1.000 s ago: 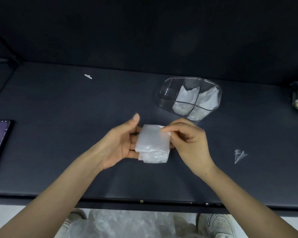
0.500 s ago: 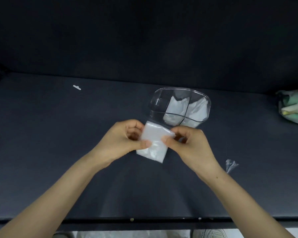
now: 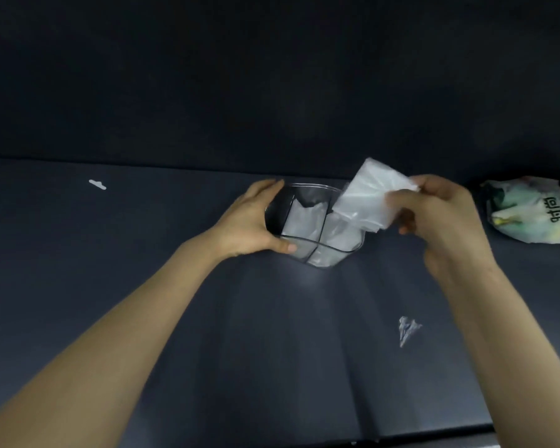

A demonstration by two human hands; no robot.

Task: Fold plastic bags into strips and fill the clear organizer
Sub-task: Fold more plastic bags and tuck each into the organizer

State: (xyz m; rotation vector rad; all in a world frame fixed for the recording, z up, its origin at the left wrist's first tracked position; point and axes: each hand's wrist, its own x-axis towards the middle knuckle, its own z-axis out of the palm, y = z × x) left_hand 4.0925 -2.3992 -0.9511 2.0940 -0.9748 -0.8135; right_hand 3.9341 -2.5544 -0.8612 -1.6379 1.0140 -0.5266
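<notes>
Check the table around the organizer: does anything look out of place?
Two stray bits lie loose on the table: a crumpled plastic scrap near the front right, and a small white fragment far left. Neither is folded nor in the clear organizer.

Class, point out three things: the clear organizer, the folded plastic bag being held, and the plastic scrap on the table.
clear organizer (image 3: 314, 186): head view, on its far rim.
folded plastic bag (image 3: 366, 197): head view, middle of its flat face.
plastic scrap (image 3: 407, 329): head view, on its crumpled middle.
</notes>
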